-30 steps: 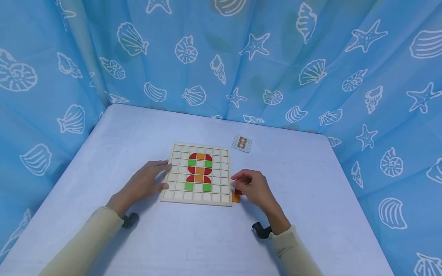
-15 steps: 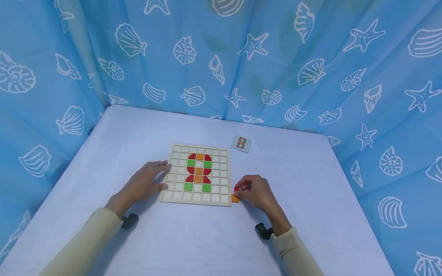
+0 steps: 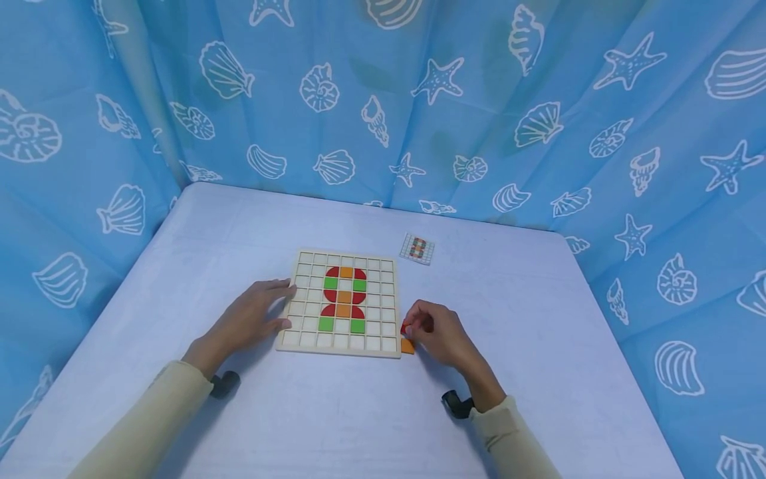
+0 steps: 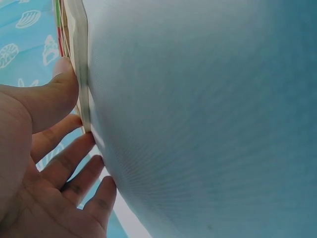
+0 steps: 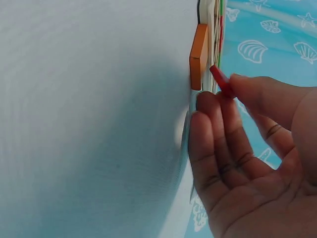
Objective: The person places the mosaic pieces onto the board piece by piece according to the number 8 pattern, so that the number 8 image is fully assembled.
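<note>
A wooden grid board (image 3: 383, 279) lies on the table, bearing a pattern of red, green and orange tiles in its middle columns. My left hand (image 3: 248, 316) rests at the board's left edge, thumb and fingertips touching it with the fingers fairly straight. Just off the right edge, my right hand (image 3: 439, 332) pinches a small red tile (image 5: 224, 82) between thumb and fingers. Right beside the board's lower right corner lies an orange square tile (image 3: 407, 346), close to the right fingertips in the right wrist view.
A small pattern card (image 3: 417, 249) lies behind the board to the right, showing a similar figure on a grid. White cloth covers the table (image 3: 299, 419). Around its far side and the sides hangs a blue shell-print curtain (image 3: 371, 66).
My right hand first moved down to the red tile beside the board, then lifted it slightly and shifted left. The left hand has stayed at the board's edge.
</note>
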The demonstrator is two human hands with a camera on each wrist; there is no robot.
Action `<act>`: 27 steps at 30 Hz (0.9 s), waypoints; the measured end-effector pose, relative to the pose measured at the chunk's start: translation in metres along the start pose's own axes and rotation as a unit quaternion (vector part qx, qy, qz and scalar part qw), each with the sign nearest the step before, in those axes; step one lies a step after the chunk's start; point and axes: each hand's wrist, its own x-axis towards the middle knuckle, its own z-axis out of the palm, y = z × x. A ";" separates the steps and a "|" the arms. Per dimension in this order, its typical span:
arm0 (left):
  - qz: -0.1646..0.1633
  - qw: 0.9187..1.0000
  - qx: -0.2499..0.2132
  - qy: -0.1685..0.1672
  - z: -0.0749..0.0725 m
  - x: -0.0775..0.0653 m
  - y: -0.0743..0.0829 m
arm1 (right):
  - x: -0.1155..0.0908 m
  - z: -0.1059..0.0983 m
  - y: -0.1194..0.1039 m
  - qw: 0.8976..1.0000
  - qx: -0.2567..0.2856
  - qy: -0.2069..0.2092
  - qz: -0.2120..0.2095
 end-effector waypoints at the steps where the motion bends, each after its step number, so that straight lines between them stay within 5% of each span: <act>1: 0.000 1.000 0.000 0.000 0.000 0.000 0.000 | -0.001 0.000 0.000 1.000 0.006 0.001 -0.002; 13: 0.003 1.000 0.001 0.001 0.000 0.001 -0.001 | 0.000 0.000 0.000 0.997 0.077 0.022 -0.008; 27: 0.003 1.000 0.002 0.001 0.002 0.002 -0.001 | -0.001 0.001 -0.013 0.995 0.084 0.014 -0.055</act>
